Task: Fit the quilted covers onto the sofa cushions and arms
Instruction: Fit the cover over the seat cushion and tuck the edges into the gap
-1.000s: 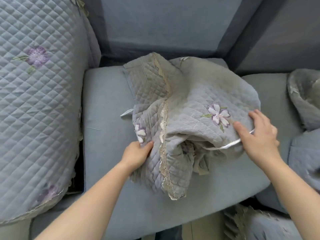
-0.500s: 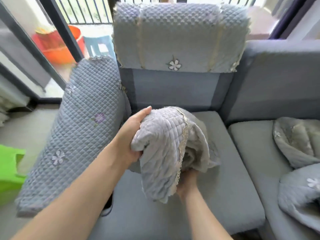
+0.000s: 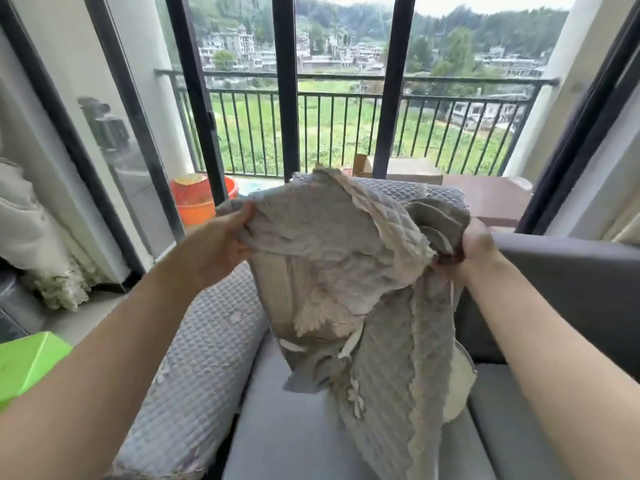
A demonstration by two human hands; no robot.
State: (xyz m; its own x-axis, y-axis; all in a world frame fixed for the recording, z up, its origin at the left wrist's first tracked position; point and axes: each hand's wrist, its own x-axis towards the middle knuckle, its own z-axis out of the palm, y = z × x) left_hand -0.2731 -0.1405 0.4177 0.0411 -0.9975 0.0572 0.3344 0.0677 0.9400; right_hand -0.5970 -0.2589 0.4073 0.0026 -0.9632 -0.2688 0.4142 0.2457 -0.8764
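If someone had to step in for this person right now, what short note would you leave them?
Left hand grips the top left edge of the crumpled grey quilted cover; right hand grips its bunched right side. The cover hangs in the air above the bare grey seat cushion.
Done: the sofa arm on the left wears its quilted cover.
Left: spread this cover out and fit it, probably onto the seat.

No text, label, brand or number can be read anywhere (distant buildings included).

Head camera faces forward over sofa (image 3: 294,441), apparently close
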